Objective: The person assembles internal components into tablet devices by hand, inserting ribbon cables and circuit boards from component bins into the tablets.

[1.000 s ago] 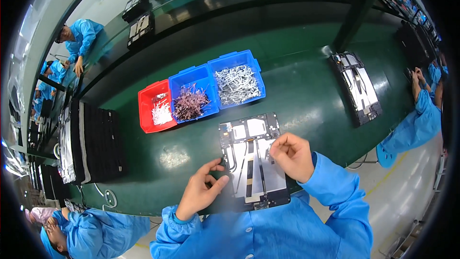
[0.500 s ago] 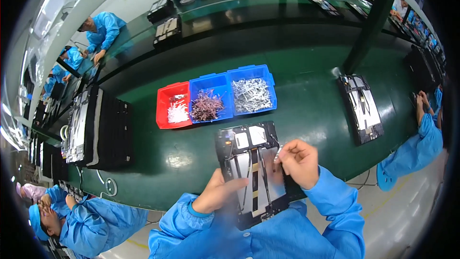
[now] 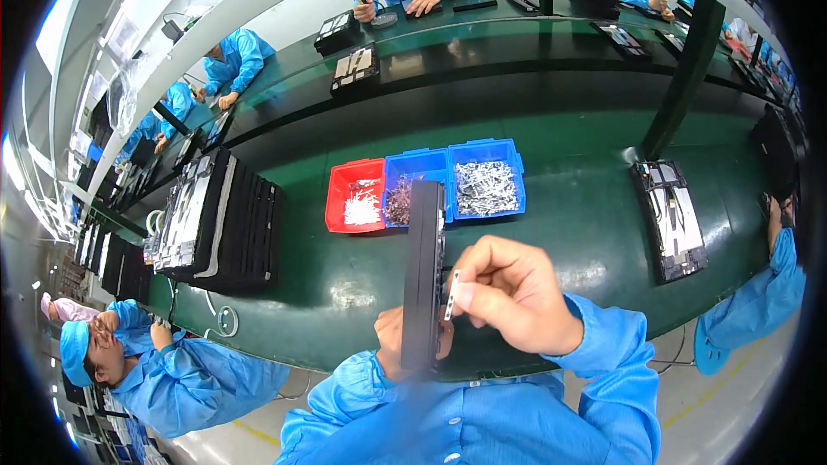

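Note:
My left hand point(image 3: 390, 336) grips a black tablet-like device point(image 3: 420, 275) by its lower left side; the fingers are partly hidden behind it. The device stands on edge in the air, its dark flat side to the left and its open side with inner parts to the right. Between thumb and forefinger my right hand point(image 3: 512, 301) pinches a small white strip with dark dots point(image 3: 451, 295). This strip is close beside the device's right edge; whether they touch I cannot tell.
Beyond the device stand a red bin point(image 3: 342, 174) with white pieces, a blue bin point(image 3: 417, 158) with brownish pieces and another blue bin point(image 3: 484, 150) with silvery strips. A stack of devices point(image 3: 250, 232) is at left, an opened device point(image 3: 672, 220) at right. Co-workers sit around.
The device has turned from lying face up to standing on edge. My right hand has moved left with the strip, and the whole view has shifted.

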The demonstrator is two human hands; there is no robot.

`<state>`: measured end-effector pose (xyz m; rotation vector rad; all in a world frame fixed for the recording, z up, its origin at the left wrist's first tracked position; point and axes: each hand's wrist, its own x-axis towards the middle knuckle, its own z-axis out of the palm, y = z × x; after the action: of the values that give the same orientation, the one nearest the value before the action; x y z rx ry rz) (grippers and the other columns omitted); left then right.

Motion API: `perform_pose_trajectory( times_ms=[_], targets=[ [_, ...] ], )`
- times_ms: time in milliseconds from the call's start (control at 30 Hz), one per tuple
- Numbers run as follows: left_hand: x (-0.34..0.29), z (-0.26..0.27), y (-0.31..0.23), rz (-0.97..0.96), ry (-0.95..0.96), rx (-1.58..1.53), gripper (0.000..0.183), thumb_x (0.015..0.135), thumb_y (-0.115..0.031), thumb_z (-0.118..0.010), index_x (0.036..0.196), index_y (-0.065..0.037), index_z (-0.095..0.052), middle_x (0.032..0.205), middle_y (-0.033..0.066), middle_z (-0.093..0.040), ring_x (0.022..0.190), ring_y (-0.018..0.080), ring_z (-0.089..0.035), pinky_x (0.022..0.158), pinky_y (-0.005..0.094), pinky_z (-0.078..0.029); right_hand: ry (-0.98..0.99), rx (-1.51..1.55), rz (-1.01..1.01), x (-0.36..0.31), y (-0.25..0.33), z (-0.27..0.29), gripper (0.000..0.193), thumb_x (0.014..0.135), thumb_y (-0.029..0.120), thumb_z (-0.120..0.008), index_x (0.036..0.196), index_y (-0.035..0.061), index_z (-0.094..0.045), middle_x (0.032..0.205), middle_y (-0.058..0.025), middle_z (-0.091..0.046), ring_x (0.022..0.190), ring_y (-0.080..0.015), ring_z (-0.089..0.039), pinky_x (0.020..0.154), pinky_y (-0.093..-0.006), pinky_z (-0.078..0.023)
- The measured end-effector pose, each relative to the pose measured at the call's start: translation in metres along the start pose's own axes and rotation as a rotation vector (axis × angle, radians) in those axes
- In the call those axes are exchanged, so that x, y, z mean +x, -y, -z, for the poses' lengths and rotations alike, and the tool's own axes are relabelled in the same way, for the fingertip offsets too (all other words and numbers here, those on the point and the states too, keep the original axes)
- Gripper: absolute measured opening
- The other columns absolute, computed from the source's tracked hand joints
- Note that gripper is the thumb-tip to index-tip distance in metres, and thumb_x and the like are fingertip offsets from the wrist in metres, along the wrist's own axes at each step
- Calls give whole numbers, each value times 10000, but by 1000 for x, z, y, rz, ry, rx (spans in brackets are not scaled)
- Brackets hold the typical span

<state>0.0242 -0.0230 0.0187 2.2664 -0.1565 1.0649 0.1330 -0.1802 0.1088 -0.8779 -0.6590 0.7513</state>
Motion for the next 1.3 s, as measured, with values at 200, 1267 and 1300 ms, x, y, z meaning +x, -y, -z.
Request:
perform_pose_trajectory(
  times_ms=[200,1267,1300],
  targets=[
    [-43,-11,30,169,23,-218,215,729,-3,-754,931,-3,-679,659,80,-603,509,231,-612,464,338,-460,76,48,41,-2,-18,-7,35,958,-15,-625,928,-14,-606,1056,-98,-577,932,-121,-570,848,-277,-489],
    [-18,0,7,90,7,-88,301,730,26,-767,1022,39,-693,780,117,-692,606,224,-697,516,332,-524,132,-26,42,0,-22,3,49,911,-50,-669,905,-18,-631,1082,-92,-546,1023,-154,-591,946,-337,-493],
    [-16,1,8,18,19,-47,319,734,25,-768,1044,48,-696,795,125,-702,612,223,-704,521,329,-528,131,-25,43,0,-22,3,51,910,-48,-670,901,-17,-630,1082,-93,-546,1021,-153,-588,945,-336,-492]
  ],
)
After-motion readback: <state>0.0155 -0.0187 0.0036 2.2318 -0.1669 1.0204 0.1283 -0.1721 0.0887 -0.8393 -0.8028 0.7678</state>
